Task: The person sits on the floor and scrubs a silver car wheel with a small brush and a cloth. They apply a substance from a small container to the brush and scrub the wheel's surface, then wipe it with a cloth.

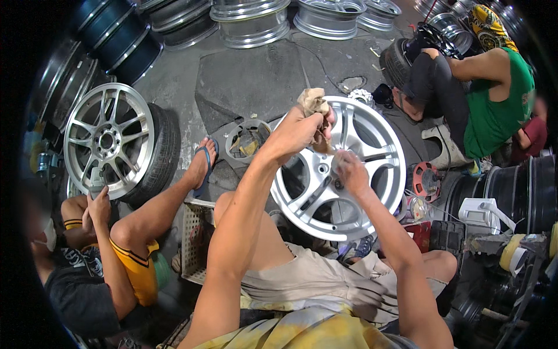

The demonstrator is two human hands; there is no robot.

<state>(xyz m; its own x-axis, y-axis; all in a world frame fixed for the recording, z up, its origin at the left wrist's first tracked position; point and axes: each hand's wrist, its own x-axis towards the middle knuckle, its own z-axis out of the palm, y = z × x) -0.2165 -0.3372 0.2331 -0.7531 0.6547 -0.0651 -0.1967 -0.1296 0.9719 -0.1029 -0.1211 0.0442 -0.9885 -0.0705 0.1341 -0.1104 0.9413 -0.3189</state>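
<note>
A silver alloy wheel (315,179) with paired spokes lies tilted in front of my knees. Over its far left part, my left hand (295,135) is closed on a crumpled tan sheet (314,100), paper or cloth. Part of that sheet pokes out above the fist, and a darker brown piece hangs below it toward the hub. My right hand (351,171) is at the hub, just right of this hanging piece. Motion smears its fingers, so I cannot tell whether they grip anything.
A clear tub (231,139) stands left of the wheel, near a plastic crate (195,244). On the left a seated person works at another silver wheel (87,136) against a tire. A person in green (494,110) sits far right. Rims (250,26) line the back.
</note>
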